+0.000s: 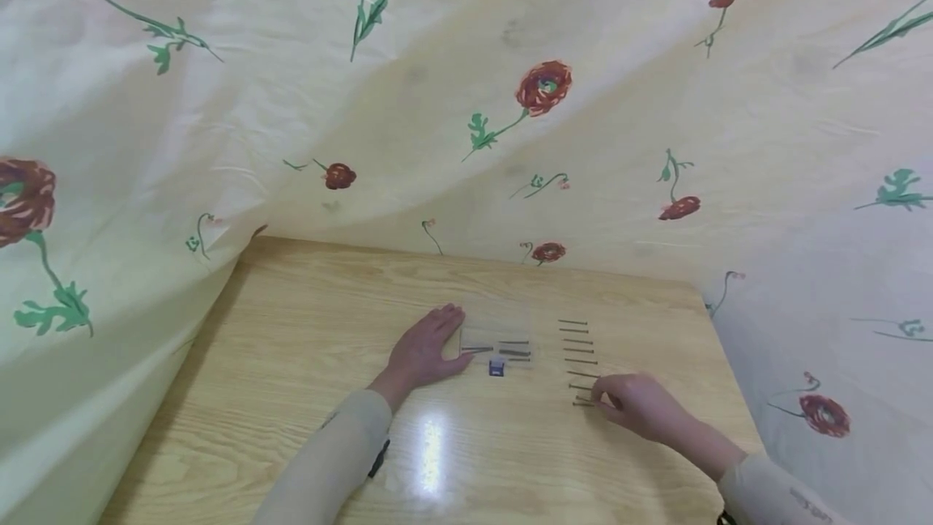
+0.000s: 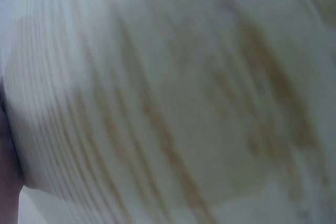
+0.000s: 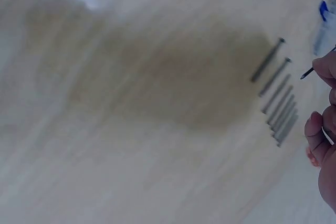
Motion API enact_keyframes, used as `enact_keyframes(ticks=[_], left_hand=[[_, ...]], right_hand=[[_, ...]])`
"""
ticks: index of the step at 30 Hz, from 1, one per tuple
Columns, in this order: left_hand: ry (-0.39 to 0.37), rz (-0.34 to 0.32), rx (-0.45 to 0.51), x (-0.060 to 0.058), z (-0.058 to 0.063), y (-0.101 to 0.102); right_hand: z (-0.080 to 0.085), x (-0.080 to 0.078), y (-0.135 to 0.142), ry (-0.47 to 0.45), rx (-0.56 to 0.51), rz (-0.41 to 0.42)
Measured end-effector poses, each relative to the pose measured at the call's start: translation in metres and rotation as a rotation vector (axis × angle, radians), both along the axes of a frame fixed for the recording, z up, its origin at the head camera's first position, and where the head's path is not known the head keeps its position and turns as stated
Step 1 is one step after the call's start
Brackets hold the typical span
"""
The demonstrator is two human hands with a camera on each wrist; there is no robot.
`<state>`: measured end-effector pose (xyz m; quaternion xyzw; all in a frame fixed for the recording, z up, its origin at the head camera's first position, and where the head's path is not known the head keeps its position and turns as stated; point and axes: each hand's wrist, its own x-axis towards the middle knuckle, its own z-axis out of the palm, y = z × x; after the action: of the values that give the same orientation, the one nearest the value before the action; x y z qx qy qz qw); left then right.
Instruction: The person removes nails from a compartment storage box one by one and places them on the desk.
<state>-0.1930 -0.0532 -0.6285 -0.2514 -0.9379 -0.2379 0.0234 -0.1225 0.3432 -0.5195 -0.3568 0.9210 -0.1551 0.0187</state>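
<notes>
Cream cloth (image 1: 430,96) is hanging round the back and both sides of a light wood-grain tabletop (image 1: 313,306), kinda rumpled, red blooms (image 1: 544,87) and green leaves (image 1: 69,306) showing all over. White glare (image 1: 432,452) is bouncing off the tabletop.

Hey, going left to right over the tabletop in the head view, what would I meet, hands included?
Left hand, clear plastic packet with nails in it, row of loose nails, right hand.

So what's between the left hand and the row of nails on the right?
The head view shows a clear plastic container with several nails and a small blue piece at its near edge.
</notes>
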Motion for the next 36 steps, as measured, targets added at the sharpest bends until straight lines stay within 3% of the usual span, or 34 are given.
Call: enact_keyframes(ticks=[9,17,26,36], left_hand=[[0.014,-0.006,-0.011,0.0,-0.001,0.0],[0.022,-0.003,-0.034,0.0,-0.001,0.0],[0.0,-0.002,-0.051,0.0,0.003,0.0],[0.0,-0.016,-0.018,0.001,0.007,-0.002]], right_hand=[[-0.022,0.012,0.002,-0.07,0.073,-0.034],[-0.034,0.014,0.004,-0.078,0.124,-0.039],[-0.032,0.013,0.004,-0.115,0.13,-0.047],[-0.025,0.006,-0.001,-0.084,0.126,-0.027]])
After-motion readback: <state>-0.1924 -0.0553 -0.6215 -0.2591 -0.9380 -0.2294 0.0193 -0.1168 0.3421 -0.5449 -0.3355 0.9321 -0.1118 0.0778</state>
